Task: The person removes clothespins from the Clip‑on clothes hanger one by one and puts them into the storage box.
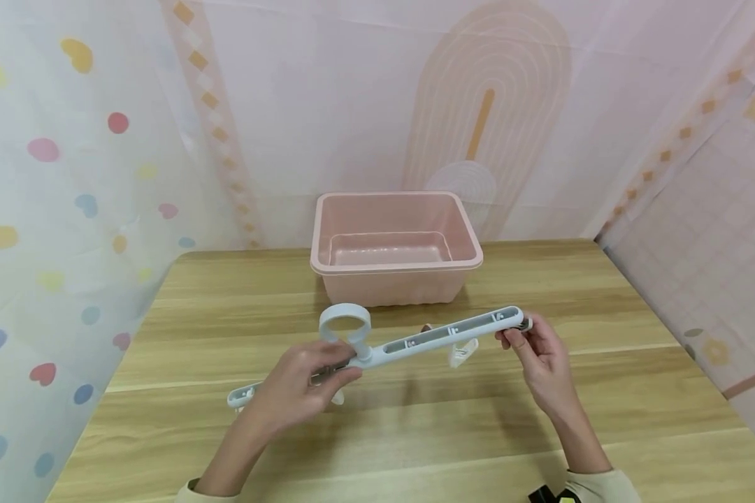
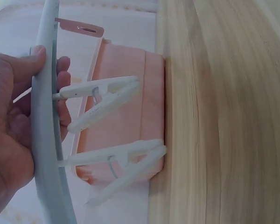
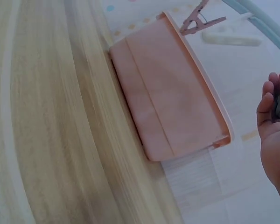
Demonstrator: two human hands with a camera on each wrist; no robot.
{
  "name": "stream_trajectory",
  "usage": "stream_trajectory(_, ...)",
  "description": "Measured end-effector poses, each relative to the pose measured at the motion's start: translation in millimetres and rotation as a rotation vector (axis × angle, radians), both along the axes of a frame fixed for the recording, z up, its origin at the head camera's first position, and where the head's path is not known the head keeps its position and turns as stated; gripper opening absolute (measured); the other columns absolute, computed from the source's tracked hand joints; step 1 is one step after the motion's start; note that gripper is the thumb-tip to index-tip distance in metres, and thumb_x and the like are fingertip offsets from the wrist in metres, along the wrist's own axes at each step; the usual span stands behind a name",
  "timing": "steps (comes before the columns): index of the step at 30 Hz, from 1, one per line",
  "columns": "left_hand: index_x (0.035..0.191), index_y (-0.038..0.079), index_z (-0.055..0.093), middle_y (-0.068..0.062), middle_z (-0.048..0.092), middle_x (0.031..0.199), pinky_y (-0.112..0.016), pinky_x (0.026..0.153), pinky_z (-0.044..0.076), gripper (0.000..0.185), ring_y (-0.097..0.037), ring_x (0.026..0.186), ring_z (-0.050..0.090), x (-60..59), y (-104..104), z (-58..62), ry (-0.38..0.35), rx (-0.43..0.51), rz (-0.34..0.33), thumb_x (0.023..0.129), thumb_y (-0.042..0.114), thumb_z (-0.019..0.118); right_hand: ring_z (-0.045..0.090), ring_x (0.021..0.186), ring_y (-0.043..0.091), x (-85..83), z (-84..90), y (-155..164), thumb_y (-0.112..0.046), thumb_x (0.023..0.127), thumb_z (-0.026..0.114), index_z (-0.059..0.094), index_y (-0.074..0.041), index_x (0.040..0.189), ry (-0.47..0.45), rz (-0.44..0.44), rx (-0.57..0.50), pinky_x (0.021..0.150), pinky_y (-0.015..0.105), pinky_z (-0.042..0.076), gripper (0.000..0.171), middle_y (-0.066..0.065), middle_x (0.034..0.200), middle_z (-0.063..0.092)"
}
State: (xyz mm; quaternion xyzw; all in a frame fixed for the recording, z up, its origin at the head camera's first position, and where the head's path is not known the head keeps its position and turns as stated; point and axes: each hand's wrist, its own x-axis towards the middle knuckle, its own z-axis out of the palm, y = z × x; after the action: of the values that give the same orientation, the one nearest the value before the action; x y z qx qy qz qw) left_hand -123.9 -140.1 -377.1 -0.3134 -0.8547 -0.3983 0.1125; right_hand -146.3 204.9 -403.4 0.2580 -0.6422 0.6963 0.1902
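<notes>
Above table (image 1: 163, 419): hanger (image 1: 428, 338) is held level, before bin (image 1: 395, 241).
Left hand (image 1: 302, 388): fingers curled round hanger.
Right hand (image 1: 537, 356): fingertips pinched on its end.

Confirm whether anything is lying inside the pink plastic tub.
No: in the head view the pink plastic tub on the wooden table shows only its bare bottom.

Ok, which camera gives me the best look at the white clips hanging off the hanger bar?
The left wrist view: two white clips hang close up from the hanger bar gripped by the left hand. The head view shows one small clip under the bar; the right wrist view shows a blurred one at its top edge.
</notes>
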Motion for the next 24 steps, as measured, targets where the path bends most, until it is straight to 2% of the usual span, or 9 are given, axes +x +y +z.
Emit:
stream_trajectory(4, 0.098, 0.007, 0.077, 0.005, 0.070, 0.081, -0.015, 0.060, 0.050, 0.013, 0.004, 0.070, 0.053, -1.4, -0.1, -1.0, 0.074, 0.024, 0.025, 0.085, 0.009, 0.078, 0.061, 0.083, 0.006, -1.6, 0.8, -3.0, 0.014, 0.100, 0.041, 0.058, -0.008, 0.113, -0.035, 0.081, 0.016, 0.069, 0.019, 0.049, 0.031, -0.003, 0.095, 0.067)
stream_trajectory(8, 0.097, 0.009, 0.077, 0.006, 0.068, 0.081, -0.015, 0.063, 0.052, 0.014, 0.003, 0.072, 0.057, -2.9, -1.4, -2.0, 0.127, 0.035, 0.036, 0.083, 0.007, 0.079, 0.056, 0.081, 0.009, -1.5, 2.2, -2.7, 0.010, 0.103, 0.034, 0.055, -0.008, 0.118, -0.061, 0.241, 0.009, 0.066, 0.024, 0.044, 0.031, -0.002, 0.095, 0.062)
stream_trajectory(14, 0.108, 0.004, 0.077, -0.004, 0.076, 0.103, -0.026, 0.077, 0.060, 0.023, -0.011, 0.091, 0.071, -3.5, -6.9, -1.5, 0.082, 0.050, 0.017, 0.085, 0.006, 0.077, 0.035, 0.069, 0.019, -5.6, 12.9, 8.2, 0.006, 0.106, 0.022, 0.052, -0.002, 0.118, -0.103, 0.592, -0.020, 0.064, 0.033, 0.026, 0.034, 0.003, 0.086, 0.047)
stream_trajectory(16, 0.108, 0.001, 0.077, -0.008, 0.076, 0.106, -0.028, 0.077, 0.061, 0.023, -0.015, 0.093, 0.071, -4.1, -9.6, -2.2, 0.081, 0.054, 0.000, 0.085, 0.004, 0.076, 0.029, 0.066, 0.018, -6.9, 16.9, 10.9, 0.004, 0.106, 0.019, 0.052, -0.002, 0.116, -0.145, 0.646, -0.003, 0.062, 0.032, 0.024, 0.034, 0.004, 0.083, 0.040)
stream_trajectory(17, 0.106, 0.000, 0.077, -0.008, 0.075, 0.105, -0.028, 0.077, 0.061, 0.022, -0.014, 0.092, 0.071, -4.6, -11.0, -2.9, 0.091, 0.053, -0.010, 0.085, 0.002, 0.076, 0.028, 0.065, 0.017, -6.8, 18.3, 11.3, 0.004, 0.107, 0.019, 0.052, -0.002, 0.115, -0.161, 0.642, 0.006, 0.062, 0.031, 0.023, 0.034, 0.004, 0.082, 0.039)
stream_trajectory(19, 0.104, -0.001, 0.077, -0.008, 0.075, 0.103, -0.026, 0.075, 0.060, 0.021, -0.012, 0.090, 0.069, -5.4, -13.4, -4.7, 0.118, 0.056, -0.029, 0.083, -0.001, 0.076, 0.034, 0.066, 0.012, -5.6, 19.1, 9.6, 0.003, 0.107, 0.025, 0.054, -0.005, 0.115, -0.176, 0.545, 0.024, 0.062, 0.025, 0.030, 0.031, 0.000, 0.082, 0.043)
stream_trajectory(21, 0.101, 0.000, 0.077, -0.007, 0.074, 0.100, -0.024, 0.072, 0.058, 0.019, -0.008, 0.086, 0.064, -6.2, -15.3, -6.8, 0.145, 0.053, -0.044, 0.081, -0.003, 0.076, 0.042, 0.070, 0.008, -3.6, 18.0, 5.2, 0.003, 0.106, 0.033, 0.057, -0.006, 0.113, -0.155, 0.368, 0.045, 0.064, 0.021, 0.037, 0.026, -0.004, 0.085, 0.052)
stream_trajectory(24, 0.100, 0.001, 0.076, -0.007, 0.072, 0.099, -0.021, 0.069, 0.055, 0.019, -0.005, 0.083, 0.061, -6.3, -16.7, -9.1, 0.163, 0.044, -0.049, 0.082, -0.003, 0.076, 0.055, 0.079, 0.004, -1.2, 14.5, -3.5, 0.008, 0.101, 0.047, 0.061, 0.000, 0.112, -0.078, 0.044, 0.088, 0.070, 0.016, 0.048, 0.020, -0.009, 0.091, 0.065)
